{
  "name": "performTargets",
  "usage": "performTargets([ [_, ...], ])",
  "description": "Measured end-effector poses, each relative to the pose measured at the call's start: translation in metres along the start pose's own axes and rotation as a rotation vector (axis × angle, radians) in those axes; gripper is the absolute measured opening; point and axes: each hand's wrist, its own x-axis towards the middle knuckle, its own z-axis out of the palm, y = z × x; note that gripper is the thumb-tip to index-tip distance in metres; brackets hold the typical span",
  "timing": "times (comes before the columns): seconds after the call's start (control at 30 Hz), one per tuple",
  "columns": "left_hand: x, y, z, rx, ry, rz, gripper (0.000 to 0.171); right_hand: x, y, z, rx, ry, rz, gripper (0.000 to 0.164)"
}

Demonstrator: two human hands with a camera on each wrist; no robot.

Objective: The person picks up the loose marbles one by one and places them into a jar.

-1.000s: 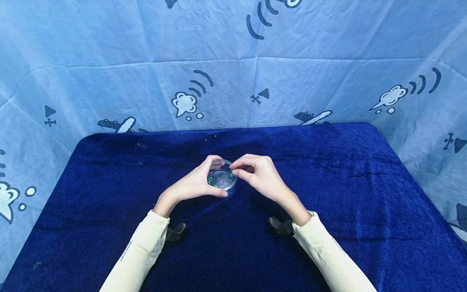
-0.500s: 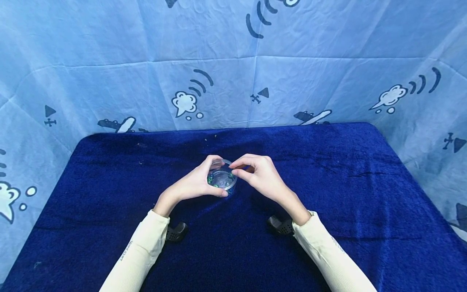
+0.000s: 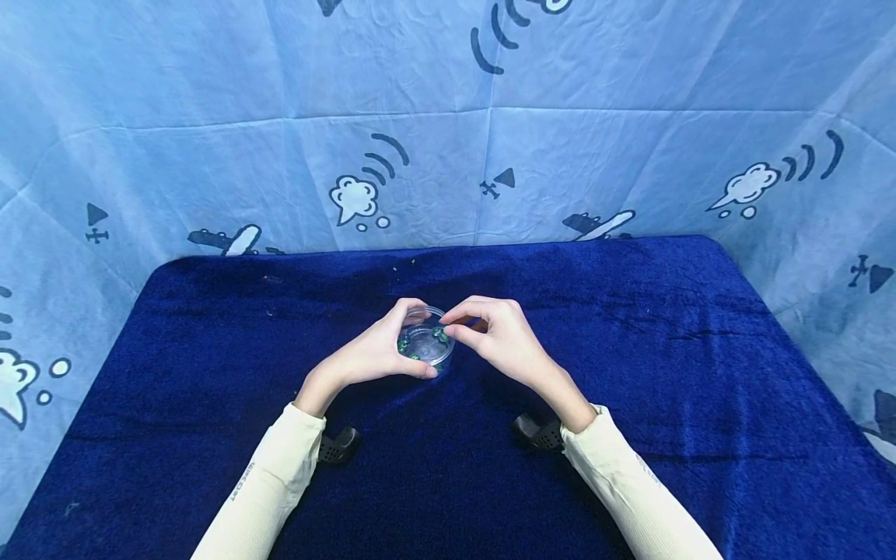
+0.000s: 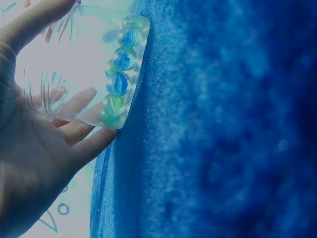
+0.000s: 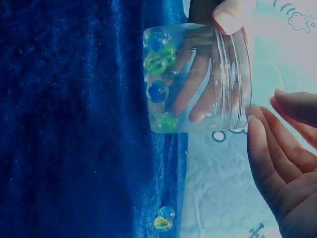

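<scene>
A clear plastic jar (image 3: 424, 342) with a ridged rim is held over the blue cloth by my left hand (image 3: 374, 346), its thumb and fingers curled round the sides. Several glass marbles (image 4: 119, 83) with blue and green swirls lie on the jar's bottom. My right hand (image 3: 500, 334) is at the right side of the jar's open mouth. In the right wrist view, its thumb and fingertips (image 5: 253, 126) stand apart by the rim, and no marble shows between them.
Two marbles (image 5: 164, 220), one yellowish and one blue, lie on the dark blue cloth (image 3: 630, 327). A light blue printed curtain (image 3: 434, 179) hangs behind the table. Black wrist devices (image 3: 339, 445) are on both wrists.
Green marbles beneath the right fingertips have shifted slightly left inside the jar, where more of them shows. Both hands have stayed nearly still.
</scene>
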Motion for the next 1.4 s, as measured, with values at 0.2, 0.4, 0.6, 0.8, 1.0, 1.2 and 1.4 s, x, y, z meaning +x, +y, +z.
performTargets([
  [0.2,0.000,0.000,0.000,0.001,0.000,-0.002,0.092,0.000,0.000,0.000,-0.003,-0.002,0.007,0.008],
  [0.4,0.000,0.002,0.000,0.001,0.000,0.000,0.093,0.000,0.000,0.000,-0.003,-0.002,0.008,0.009],
  [0.6,0.000,0.000,0.000,0.000,0.001,-0.007,0.093,0.001,0.000,0.000,0.003,0.008,0.007,0.008],
  [0.8,0.001,-0.001,0.000,-0.019,0.000,-0.003,0.092,0.001,0.000,-0.002,-0.011,0.045,0.026,0.007],
  [1.0,0.001,-0.001,-0.001,-0.028,0.000,-0.002,0.092,0.002,0.002,-0.008,-0.033,0.073,0.080,0.008],
  [1.2,0.001,-0.001,-0.001,-0.016,0.002,0.001,0.092,0.002,0.007,-0.015,-0.044,0.105,0.110,0.009],
  [1.4,0.001,-0.002,-0.001,-0.009,0.001,-0.006,0.093,0.003,0.014,-0.019,-0.067,0.132,0.146,0.009],
])
